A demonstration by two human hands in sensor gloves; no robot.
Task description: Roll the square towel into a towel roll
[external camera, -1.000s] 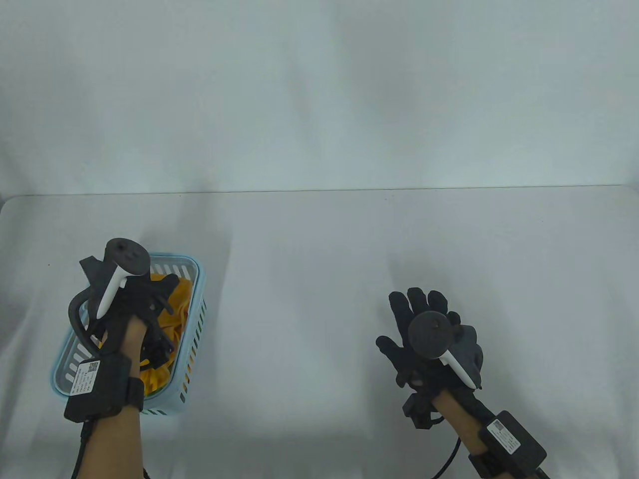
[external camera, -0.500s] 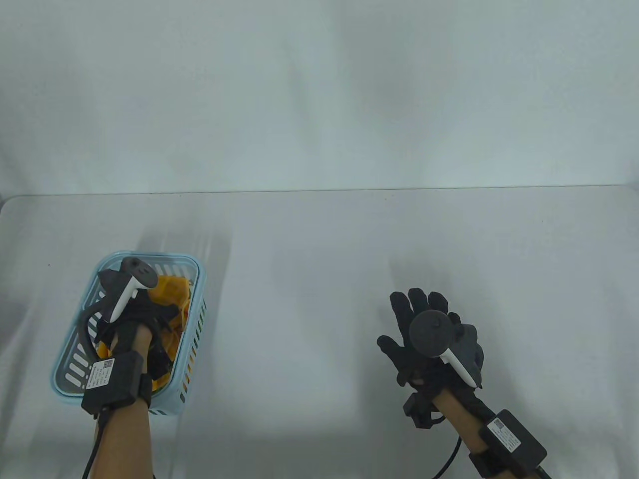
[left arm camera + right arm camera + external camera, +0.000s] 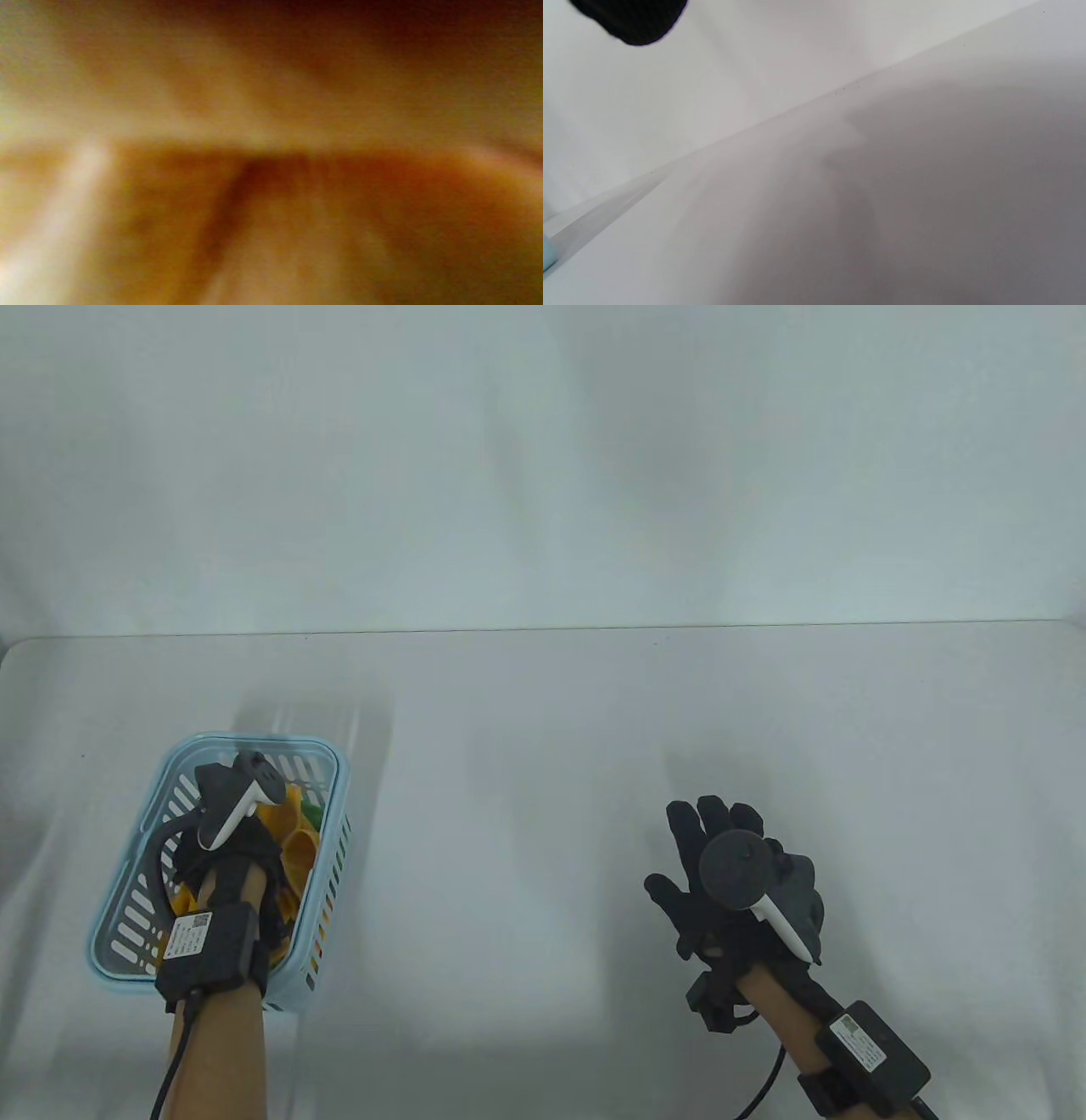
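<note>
Orange towel cloth (image 3: 299,848) lies bunched in a light blue slotted basket (image 3: 339,780) at the table's left. My left hand (image 3: 242,840) is lowered into the basket on top of the cloth; the tracker and wrist hide its fingers. Blurred orange cloth (image 3: 271,169) fills the left wrist view, very close. My right hand (image 3: 708,831) lies flat on the bare table at the right, fingers straight and spread, holding nothing. One black fingertip (image 3: 632,21) shows at the top left of the right wrist view.
A small green item (image 3: 314,814) shows beside the orange cloth in the basket. The white table (image 3: 526,814) runs back to a pale wall. A sliver of the basket (image 3: 546,252) shows at the right wrist view's left edge.
My left hand has sunk lower into the basket and drawn slightly toward the front. More of the basket's far wall shows now. The right hand has stayed put.
</note>
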